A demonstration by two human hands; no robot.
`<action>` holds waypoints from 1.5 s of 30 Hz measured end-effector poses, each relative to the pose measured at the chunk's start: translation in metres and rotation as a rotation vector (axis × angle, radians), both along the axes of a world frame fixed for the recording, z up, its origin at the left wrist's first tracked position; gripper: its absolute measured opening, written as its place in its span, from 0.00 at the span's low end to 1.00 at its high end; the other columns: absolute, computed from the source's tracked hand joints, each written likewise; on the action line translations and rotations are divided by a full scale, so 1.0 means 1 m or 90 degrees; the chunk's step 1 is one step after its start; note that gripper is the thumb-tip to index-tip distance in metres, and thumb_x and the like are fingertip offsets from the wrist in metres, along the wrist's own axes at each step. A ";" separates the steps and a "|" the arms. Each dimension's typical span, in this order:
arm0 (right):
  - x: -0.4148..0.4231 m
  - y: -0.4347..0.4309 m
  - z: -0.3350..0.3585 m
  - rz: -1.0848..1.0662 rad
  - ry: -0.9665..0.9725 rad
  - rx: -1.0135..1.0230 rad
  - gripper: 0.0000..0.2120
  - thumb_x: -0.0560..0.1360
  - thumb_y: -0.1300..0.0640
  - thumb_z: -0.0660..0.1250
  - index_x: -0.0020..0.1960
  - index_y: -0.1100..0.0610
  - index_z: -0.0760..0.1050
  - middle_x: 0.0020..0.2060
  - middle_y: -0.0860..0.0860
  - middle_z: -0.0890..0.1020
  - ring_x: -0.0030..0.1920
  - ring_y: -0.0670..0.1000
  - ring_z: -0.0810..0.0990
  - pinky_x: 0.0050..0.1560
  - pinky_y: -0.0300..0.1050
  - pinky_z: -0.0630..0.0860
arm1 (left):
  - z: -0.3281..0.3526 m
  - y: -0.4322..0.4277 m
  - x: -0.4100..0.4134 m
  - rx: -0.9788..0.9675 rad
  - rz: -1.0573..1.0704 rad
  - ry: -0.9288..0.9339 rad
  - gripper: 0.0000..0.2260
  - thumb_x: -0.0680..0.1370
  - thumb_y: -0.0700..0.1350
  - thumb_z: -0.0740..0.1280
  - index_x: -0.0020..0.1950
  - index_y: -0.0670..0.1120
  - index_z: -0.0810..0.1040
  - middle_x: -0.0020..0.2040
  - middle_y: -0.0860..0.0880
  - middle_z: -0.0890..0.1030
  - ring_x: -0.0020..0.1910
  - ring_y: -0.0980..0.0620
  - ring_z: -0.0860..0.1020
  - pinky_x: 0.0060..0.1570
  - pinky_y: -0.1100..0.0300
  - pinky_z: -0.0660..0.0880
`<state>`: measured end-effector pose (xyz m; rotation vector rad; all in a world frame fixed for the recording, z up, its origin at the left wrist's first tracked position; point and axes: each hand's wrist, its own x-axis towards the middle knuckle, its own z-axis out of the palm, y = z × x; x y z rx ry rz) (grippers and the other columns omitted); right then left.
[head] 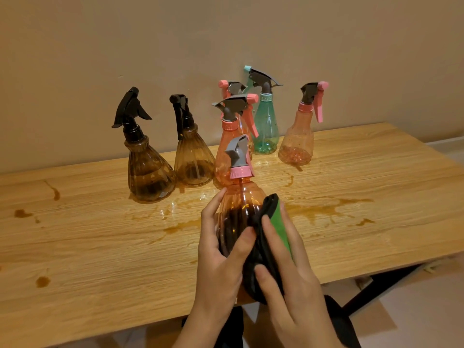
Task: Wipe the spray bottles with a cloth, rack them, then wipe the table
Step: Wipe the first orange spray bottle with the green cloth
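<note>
I hold a pink spray bottle [239,197] with a grey nozzle above the wooden table [100,247], tilted away from me. My left hand [221,257] grips its left side and base. My right hand [286,262] presses a dark cloth with a green side [272,222] against the bottle's right side. Standing near the back are two brown ribbed bottles [148,169] [192,156], two more pink bottles [229,136] [300,136] and a teal bottle [266,124]. Another pink nozzle [229,86] shows behind them.
Brown liquid stains and wet patches [326,209] spread over the tabletop, with drops at the left [42,281]. A beige wall [175,46] backs the table. Black table legs [376,290] show below the near right edge. No rack is in view.
</note>
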<state>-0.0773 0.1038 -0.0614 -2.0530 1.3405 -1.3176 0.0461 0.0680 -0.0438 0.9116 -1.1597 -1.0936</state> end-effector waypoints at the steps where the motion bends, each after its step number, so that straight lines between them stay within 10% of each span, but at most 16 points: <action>1: -0.001 -0.004 0.004 0.003 -0.013 0.012 0.26 0.84 0.41 0.53 0.81 0.36 0.53 0.82 0.41 0.51 0.81 0.43 0.52 0.74 0.42 0.62 | -0.001 0.000 0.000 -0.002 0.002 0.001 0.31 0.69 0.62 0.76 0.71 0.65 0.72 0.67 0.53 0.80 0.66 0.49 0.80 0.61 0.56 0.79; 16: 0.002 -0.003 -0.001 0.017 0.007 -0.021 0.25 0.84 0.43 0.55 0.81 0.38 0.55 0.82 0.42 0.52 0.82 0.48 0.51 0.78 0.48 0.59 | -0.003 -0.001 -0.001 -0.006 0.037 -0.006 0.24 0.76 0.62 0.67 0.72 0.67 0.71 0.71 0.54 0.77 0.70 0.49 0.77 0.70 0.45 0.74; 21: -0.002 -0.034 0.029 0.009 -0.161 0.070 0.23 0.83 0.43 0.61 0.76 0.31 0.61 0.74 0.29 0.65 0.75 0.33 0.61 0.71 0.28 0.62 | -0.001 0.000 -0.004 -0.006 0.014 -0.028 0.25 0.74 0.61 0.70 0.70 0.66 0.72 0.66 0.59 0.79 0.67 0.55 0.79 0.64 0.56 0.78; 30: 0.011 0.004 -0.007 -0.032 -0.036 -0.033 0.25 0.84 0.39 0.54 0.80 0.37 0.56 0.82 0.43 0.55 0.81 0.48 0.56 0.75 0.47 0.65 | 0.001 0.001 -0.001 0.017 0.024 0.050 0.23 0.72 0.61 0.70 0.67 0.70 0.75 0.67 0.56 0.81 0.66 0.49 0.80 0.65 0.47 0.76; 35: 0.003 -0.026 0.025 -0.029 -0.152 0.077 0.24 0.82 0.41 0.59 0.76 0.28 0.60 0.75 0.30 0.64 0.75 0.33 0.61 0.67 0.24 0.61 | 0.002 0.002 -0.003 0.016 -0.006 0.023 0.23 0.71 0.60 0.70 0.66 0.69 0.75 0.65 0.58 0.81 0.65 0.53 0.80 0.62 0.54 0.79; 45: 0.006 0.003 -0.001 -0.011 -0.028 0.019 0.26 0.83 0.37 0.55 0.79 0.33 0.55 0.82 0.38 0.52 0.81 0.42 0.54 0.72 0.44 0.63 | 0.002 0.001 -0.001 0.021 0.022 0.062 0.23 0.71 0.61 0.70 0.66 0.69 0.75 0.66 0.55 0.81 0.65 0.50 0.81 0.59 0.58 0.79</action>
